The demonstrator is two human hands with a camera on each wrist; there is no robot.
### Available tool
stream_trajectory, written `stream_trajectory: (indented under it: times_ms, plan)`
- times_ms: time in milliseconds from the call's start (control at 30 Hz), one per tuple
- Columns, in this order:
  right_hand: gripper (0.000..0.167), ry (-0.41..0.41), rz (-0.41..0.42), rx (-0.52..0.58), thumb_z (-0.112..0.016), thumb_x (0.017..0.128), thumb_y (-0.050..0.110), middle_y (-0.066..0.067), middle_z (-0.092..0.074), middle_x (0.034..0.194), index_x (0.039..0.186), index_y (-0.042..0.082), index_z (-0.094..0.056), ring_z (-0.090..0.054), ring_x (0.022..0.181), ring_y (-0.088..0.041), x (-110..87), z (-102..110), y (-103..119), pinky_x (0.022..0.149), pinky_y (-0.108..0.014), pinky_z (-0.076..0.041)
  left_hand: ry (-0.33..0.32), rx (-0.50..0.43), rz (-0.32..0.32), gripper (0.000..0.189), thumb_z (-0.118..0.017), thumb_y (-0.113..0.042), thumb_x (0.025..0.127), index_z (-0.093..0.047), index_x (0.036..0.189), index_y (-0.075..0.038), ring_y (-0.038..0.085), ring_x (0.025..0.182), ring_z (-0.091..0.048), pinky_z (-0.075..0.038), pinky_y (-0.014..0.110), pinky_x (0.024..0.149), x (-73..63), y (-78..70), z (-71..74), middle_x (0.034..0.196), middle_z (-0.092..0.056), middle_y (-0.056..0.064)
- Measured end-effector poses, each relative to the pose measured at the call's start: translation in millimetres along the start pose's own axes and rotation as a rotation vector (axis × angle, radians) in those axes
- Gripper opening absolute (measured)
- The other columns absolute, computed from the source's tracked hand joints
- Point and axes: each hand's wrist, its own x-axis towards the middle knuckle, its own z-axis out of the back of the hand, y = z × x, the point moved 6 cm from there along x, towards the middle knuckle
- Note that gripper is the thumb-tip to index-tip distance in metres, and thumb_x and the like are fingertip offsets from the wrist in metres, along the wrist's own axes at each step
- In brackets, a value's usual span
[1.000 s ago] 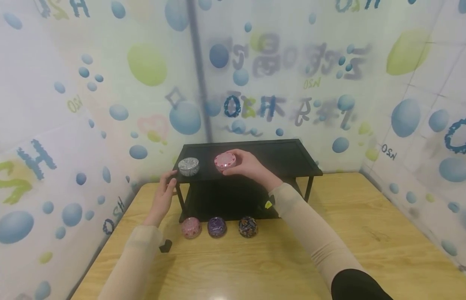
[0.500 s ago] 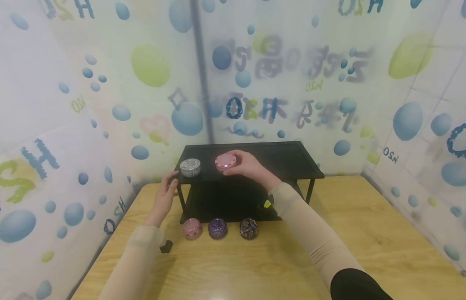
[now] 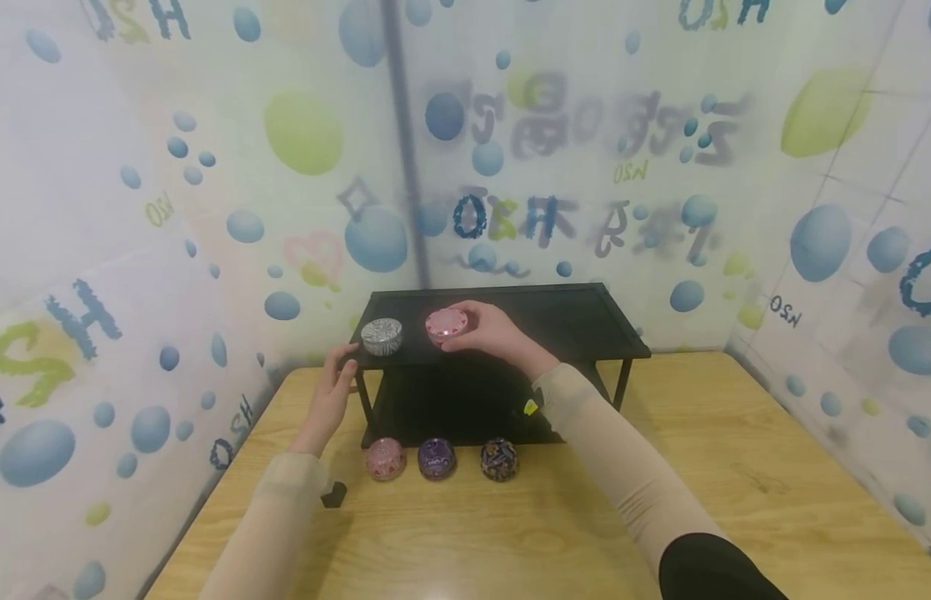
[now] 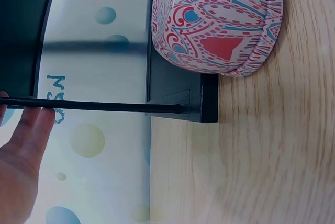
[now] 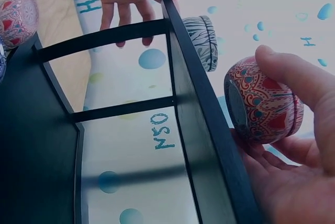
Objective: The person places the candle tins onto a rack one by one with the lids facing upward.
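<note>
My right hand point(image 3: 495, 333) grips a round red-and-pink patterned tin point(image 3: 446, 325) between thumb and fingers. In the right wrist view that tin point(image 5: 264, 103) is a little above the top shelf, its base facing the board. To its left, a black-and-white patterned tin point(image 3: 381, 337) stands on the top shelf of a black two-tier rack point(image 3: 540, 312). My left hand point(image 3: 330, 400) touches the rack's front left corner, its fingers fairly straight and some behind the rack's side post point(image 4: 104, 104), as the left wrist view shows.
Along the rack's front foot stand a pink tin point(image 3: 386, 460), a purple tin point(image 3: 437, 460) and a dark multicoloured tin point(image 3: 499, 460). They rest on a wooden table point(image 3: 465, 542). A wall sheet point(image 3: 300, 200) printed with bubbles hangs behind and at both sides.
The held tin has moved slightly left, towards the black-and-white tin. My left hand stays at the rack corner. The head view has shifted a little.
</note>
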Motion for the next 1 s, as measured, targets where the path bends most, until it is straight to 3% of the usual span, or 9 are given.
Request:
stream_trajectory:
  times_ms: [1000]
  plan:
    - [0.065, -0.008, 0.01, -0.073, -0.086, 0.073, 0.025, -0.006, -0.063, 0.116, 0.129, 0.007, -0.058, -0.057, 0.104, -0.021, 12.4, -15.2, 0.4, 0.09, -0.039, -0.05, 0.0, -0.016, -0.004, 0.041, -0.039, -0.018, 0.106, -0.034, 0.142, 0.001, 0.05, 0.125, -0.04, -0.042, 0.064, 0.093, 0.5, -0.6, 0.8, 0.151, -0.026, 0.026]
